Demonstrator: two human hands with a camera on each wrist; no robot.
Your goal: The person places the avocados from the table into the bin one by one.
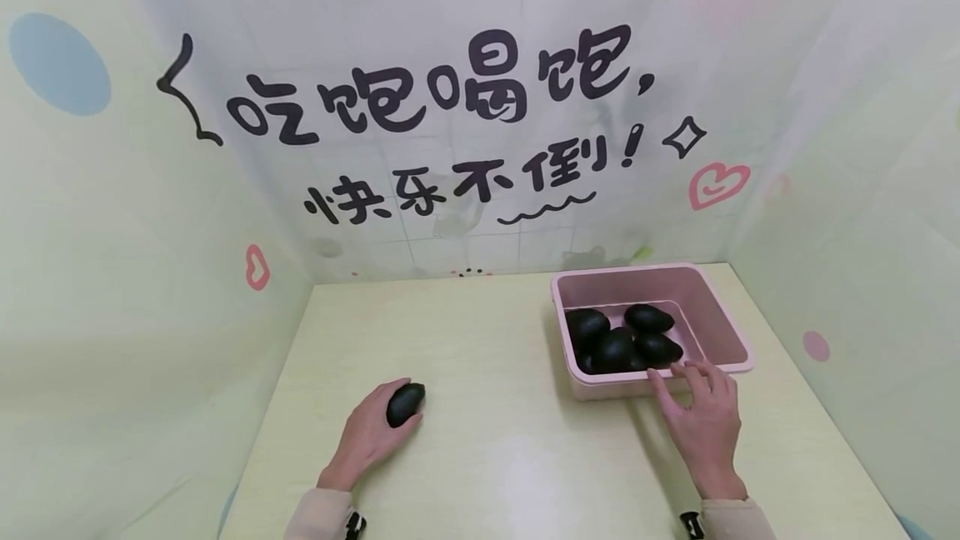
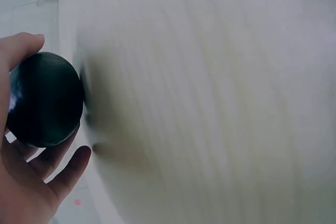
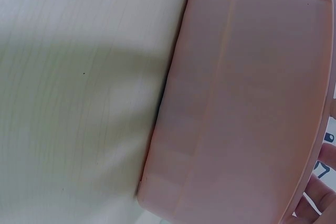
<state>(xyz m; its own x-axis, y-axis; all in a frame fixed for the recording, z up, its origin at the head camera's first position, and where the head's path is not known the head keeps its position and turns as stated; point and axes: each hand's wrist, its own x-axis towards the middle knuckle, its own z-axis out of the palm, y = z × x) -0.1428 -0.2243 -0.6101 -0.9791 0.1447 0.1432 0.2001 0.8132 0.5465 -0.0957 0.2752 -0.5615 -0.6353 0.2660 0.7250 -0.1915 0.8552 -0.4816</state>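
Note:
Near the left of the table, my left hand (image 1: 372, 432) holds a dark, almost black avocado (image 1: 406, 405), with fingers and thumb curled round its sides. In the left wrist view the avocado (image 2: 46, 99) looks round and glossy, close to the tabletop. To the right stands a pink plastic bin (image 1: 720, 319) with several more dark avocados (image 1: 617, 350) heaped toward its left side. My right hand (image 1: 703, 419) rests with its fingertips at the bin's near rim and holds no avocado. The right wrist view shows the bin's outer wall (image 3: 247, 98), with fingers (image 3: 315, 192) at its rim.
The pale wood-grain table (image 1: 450, 332) carries the bin at its far right. Printed cloth walls (image 1: 465, 232) close off the back and both sides; the back one bears large dark lettering. The bin stands close to the back wall.

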